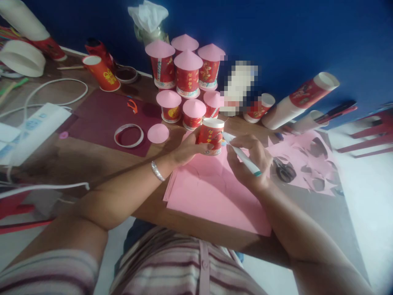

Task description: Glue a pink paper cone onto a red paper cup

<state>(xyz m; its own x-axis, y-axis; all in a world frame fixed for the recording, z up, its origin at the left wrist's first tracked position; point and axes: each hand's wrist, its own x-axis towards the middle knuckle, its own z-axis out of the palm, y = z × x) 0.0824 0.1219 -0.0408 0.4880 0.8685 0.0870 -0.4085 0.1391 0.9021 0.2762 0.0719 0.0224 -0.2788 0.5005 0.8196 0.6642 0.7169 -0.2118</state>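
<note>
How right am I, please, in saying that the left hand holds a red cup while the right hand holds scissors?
Not quite: the head view shows the right hand holding a white tool with a green end; the scissors lie beside that hand. The left hand does hold a red cup.

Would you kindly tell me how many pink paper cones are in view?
7: four cones atop taller cups behind, three atop shorter cups in front; more may be hidden.

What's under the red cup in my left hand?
Under the cup in your left hand are pink sheets with faint curved lines. The cup and that hand cover part of them; any marks there can't be seen.
</note>
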